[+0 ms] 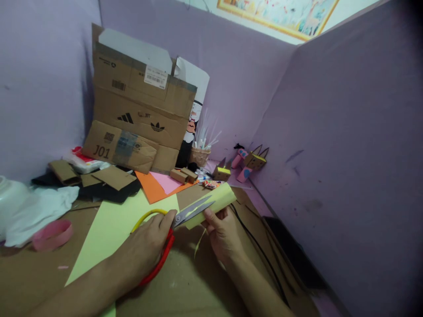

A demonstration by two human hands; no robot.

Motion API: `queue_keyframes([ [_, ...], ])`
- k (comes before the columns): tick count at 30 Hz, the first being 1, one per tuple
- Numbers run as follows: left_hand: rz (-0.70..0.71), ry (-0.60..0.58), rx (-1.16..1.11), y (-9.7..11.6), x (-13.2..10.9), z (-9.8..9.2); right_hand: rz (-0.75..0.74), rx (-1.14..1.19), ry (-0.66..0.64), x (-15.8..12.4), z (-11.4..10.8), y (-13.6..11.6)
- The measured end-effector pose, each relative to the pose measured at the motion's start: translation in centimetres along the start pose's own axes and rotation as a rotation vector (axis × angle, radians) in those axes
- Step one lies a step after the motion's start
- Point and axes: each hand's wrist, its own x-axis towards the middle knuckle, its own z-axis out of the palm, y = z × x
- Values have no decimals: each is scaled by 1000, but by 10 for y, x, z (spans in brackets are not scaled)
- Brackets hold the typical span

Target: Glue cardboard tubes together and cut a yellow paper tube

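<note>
My left hand (150, 240) grips the scissors (187, 215), which have one yellow and one red handle. Their grey blades lie a little apart over a small pale yellow-green paper piece (224, 197). From the right, my right hand (222, 231) pinches that paper, its thumb on the near edge and some fingers hidden behind. A thin curled paper strip (198, 243) hangs below the piece. Under my left arm a large yellow-green sheet (120, 218) lies on the brown cardboard surface (185, 281).
Folded cardboard boxes (142, 105) lean at the back wall, near a cup of white sticks (200, 156). Orange paper (150, 189), cardboard scraps (115, 177) and a pink ring (53, 235) lie around. A black cable (257, 246) runs along the right.
</note>
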Motion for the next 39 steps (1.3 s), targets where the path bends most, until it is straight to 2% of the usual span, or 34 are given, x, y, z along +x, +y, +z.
queue_keyframes([
  [10,38,105,68,-2,1,4,-84,-66,-8,1,-2,4],
  [16,4,-42,-19,4,3,-2,-31,-5,-68,-1,-1,5],
  [23,2,-4,14,2,4,1,-49,14,-68,-2,0,4],
  [30,-19,-109,95,6,5,-6,-26,31,-60,-3,0,5],
  [39,-16,-103,95,2,4,-1,-31,24,-38,-2,0,7],
])
